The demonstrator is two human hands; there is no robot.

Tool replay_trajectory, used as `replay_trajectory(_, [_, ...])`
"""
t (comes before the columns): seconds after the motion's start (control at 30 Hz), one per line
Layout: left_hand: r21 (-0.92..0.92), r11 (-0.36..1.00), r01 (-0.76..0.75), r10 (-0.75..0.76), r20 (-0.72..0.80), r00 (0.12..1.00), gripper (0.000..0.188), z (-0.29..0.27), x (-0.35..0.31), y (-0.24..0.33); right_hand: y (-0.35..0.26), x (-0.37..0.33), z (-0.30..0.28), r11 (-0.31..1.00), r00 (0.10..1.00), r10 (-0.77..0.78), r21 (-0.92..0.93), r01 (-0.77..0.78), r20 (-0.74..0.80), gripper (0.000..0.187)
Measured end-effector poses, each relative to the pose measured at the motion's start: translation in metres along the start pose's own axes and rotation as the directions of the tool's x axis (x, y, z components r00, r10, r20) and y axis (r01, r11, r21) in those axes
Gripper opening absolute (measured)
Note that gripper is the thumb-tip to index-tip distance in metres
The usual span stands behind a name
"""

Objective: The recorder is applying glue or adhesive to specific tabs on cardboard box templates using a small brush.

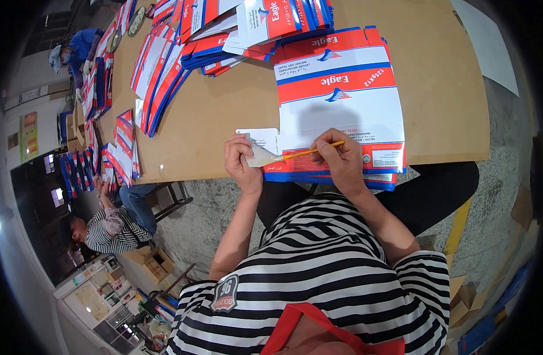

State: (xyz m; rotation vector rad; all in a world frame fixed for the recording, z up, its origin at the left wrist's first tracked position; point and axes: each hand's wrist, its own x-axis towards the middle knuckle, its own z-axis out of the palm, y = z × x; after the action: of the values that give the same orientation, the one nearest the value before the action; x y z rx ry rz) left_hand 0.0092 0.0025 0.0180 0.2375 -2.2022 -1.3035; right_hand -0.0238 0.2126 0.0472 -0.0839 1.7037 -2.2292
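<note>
My left hand is closed around a translucent, whitish, cone-shaped container, tilted with its narrow end toward the right. Pinched in the fingers of my right hand is a thin yellow stick; its left end meets the narrow end of the container. Whether that end has bristles or a point is too small to tell. Under both hands lies a stack of flat printed carton sheets in white, red and blue, at the table's near edge. A white flap of the sheets sticks out beside my left hand.
More flat cartons are piled at the far side of the brown table, and fanned stacks lie to the left. A seated co-worker handles cartons at the left; another person stands farther off. Open cardboard boxes stand on the floor.
</note>
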Motion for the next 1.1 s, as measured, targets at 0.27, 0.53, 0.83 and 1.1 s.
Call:
replay_trajectory(0.27, [0.014, 1.0, -0.027, 0.027, -0.018, 0.999, 0.016, 0.0, 0.001, 0.001, -0.001, 0.0, 0.003, 0.996, 0.997, -0.027, -0.08, 0.033, 0.074, 0.021])
replay_trajectory(0.53, [0.021, 0.999, -0.042, 0.043, -0.012, 0.999, 0.017, -0.001, -0.002, -0.001, -0.008, -0.004, 0.015, 0.976, 0.989, -0.123, -0.172, 0.135, 0.078, 0.017])
replay_trajectory(0.83, [0.023, 0.999, -0.045, 0.046, -0.04, 0.998, 0.015, 0.0, -0.001, 0.001, -0.014, -0.007, 0.021, 0.93, 0.956, -0.274, -0.226, 0.291, 0.107, 0.011])
replay_trajectory(1.1, [0.035, 0.998, -0.059, 0.061, -0.043, 0.997, 0.015, 0.0, 0.0, 0.002, -0.022, -0.007, 0.028, 0.913, 0.945, -0.31, -0.244, 0.327, 0.106, 0.004])
